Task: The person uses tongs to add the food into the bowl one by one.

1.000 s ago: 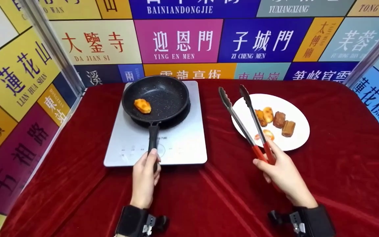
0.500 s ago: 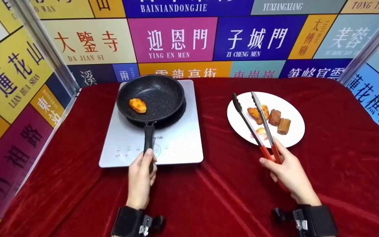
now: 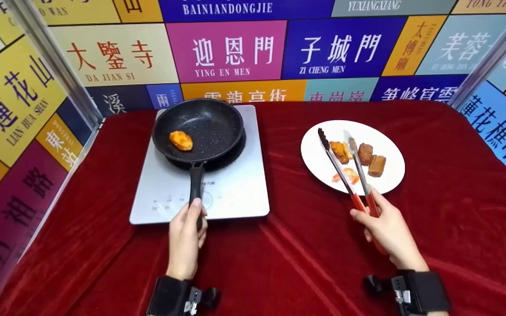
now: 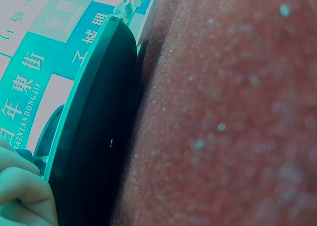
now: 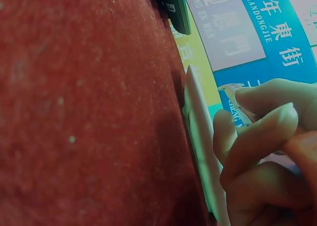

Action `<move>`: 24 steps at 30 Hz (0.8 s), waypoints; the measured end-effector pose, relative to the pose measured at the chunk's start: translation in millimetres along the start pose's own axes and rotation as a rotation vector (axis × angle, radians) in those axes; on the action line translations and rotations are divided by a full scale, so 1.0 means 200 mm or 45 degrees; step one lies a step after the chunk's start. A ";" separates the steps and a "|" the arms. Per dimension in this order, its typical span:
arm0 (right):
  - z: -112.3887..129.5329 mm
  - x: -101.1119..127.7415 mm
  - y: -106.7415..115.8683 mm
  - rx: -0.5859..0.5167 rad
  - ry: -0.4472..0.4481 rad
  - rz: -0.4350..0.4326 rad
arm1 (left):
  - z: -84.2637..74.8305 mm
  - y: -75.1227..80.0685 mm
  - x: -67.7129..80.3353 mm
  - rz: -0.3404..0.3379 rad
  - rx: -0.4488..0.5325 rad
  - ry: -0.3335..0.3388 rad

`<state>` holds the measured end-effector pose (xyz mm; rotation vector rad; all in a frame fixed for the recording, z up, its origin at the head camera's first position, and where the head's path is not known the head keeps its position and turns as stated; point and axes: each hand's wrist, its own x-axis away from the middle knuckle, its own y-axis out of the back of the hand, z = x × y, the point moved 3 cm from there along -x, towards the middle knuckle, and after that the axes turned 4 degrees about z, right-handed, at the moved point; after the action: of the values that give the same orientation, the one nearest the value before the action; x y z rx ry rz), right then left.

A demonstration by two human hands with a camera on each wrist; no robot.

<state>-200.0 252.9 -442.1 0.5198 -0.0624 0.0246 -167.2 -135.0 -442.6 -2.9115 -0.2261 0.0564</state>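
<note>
While left hand [image 3: 186,239] grips black frying pan's handle [image 3: 196,183], right hand [image 3: 389,230] holds red-handled metal tongs [image 3: 345,169], tips apart around fried piece [image 3: 338,151] on white plate [image 3: 314,158]

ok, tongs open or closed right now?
Open. The tongs show a gap between their tips, which straddle a golden piece on the plate.

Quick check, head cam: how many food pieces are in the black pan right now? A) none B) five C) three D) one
D: a single orange piece lies in the frying pan on the cooktop; the other pieces are on the white plate, where the tongs reach.
</note>
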 end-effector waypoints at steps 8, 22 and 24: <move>-0.02 0.00 -0.01 0.016 -0.022 0.020 | 0.00 0.00 0.00 -0.005 -0.016 -0.014; -0.03 -0.01 -0.01 0.003 -0.039 0.039 | 0.00 0.00 0.01 0.003 -0.021 -0.020; -0.03 -0.01 -0.01 0.011 -0.042 0.033 | -0.01 0.00 0.01 0.003 -0.016 -0.023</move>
<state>-201.1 254.3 -448.5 0.5278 -0.1012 0.0419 -166.1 -134.7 -441.4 -2.9252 -0.2272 0.0825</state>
